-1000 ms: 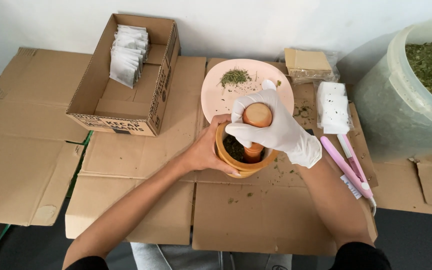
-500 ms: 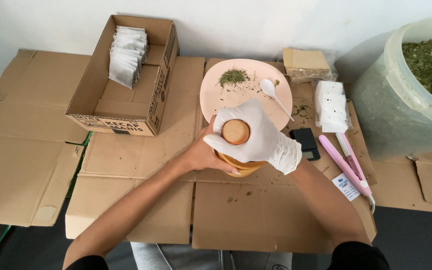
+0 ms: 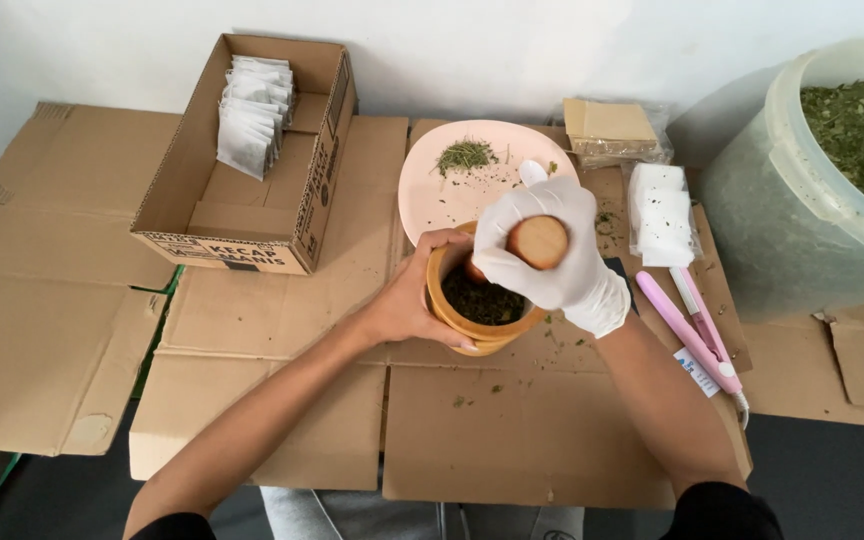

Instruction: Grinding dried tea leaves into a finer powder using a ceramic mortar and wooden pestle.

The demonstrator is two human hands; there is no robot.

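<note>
Head view: your gloved right hand has its grip closed round the pestle in the wooden mortar, bare left hand clasping the rim; leaves inside look coarse, more dried herb waits behind.

Single head-worn view, looking steeply down — close over the cardboard-covered work surface, facing the white wall

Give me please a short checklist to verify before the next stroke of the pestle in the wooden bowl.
1. Left hand steadies the wooden mortar by its rim: ok.
2. Gloved right hand wraps the pestle top: ok.
3. Pestle tip inside the mortar: ok.
4. Green leaves lie within the mortar: ok, though crumbs dot the cardboard.
5. Pink plate just behind, close to the mortar: cannot tell if touching.
</note>
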